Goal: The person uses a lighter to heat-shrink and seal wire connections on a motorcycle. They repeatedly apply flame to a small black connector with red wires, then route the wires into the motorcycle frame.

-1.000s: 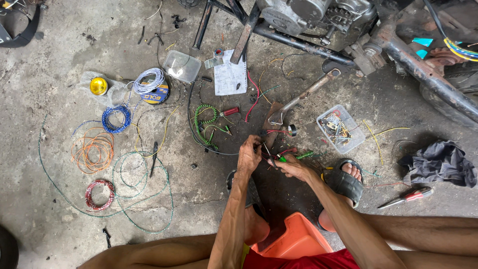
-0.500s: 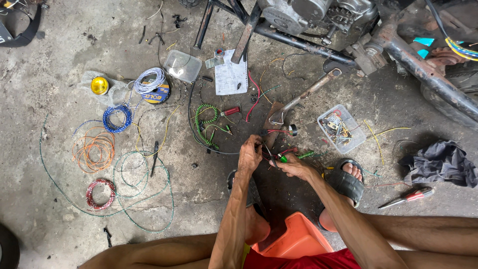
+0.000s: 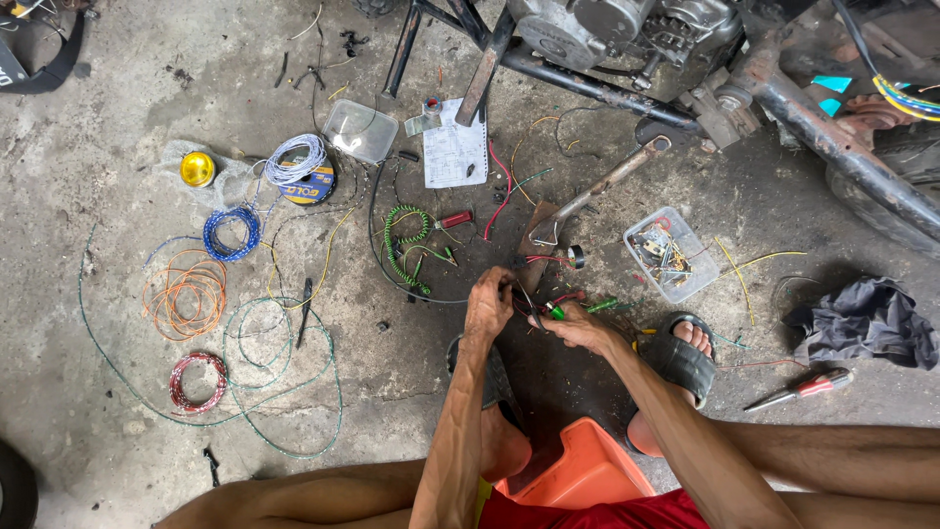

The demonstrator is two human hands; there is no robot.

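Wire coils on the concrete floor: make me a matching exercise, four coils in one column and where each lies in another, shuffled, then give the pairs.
Things:
1. white wire coil
2. blue wire coil
3. orange wire coil
4. red wire coil

Places:
A. lowest in the head view, nearest the person's bent leg
B. on a dark round roll, left of the clear plastic lid
C. between the blue and the red coils
D. below the round yellow lens, above the orange coil

Pairs: 1-B, 2-D, 3-C, 4-A
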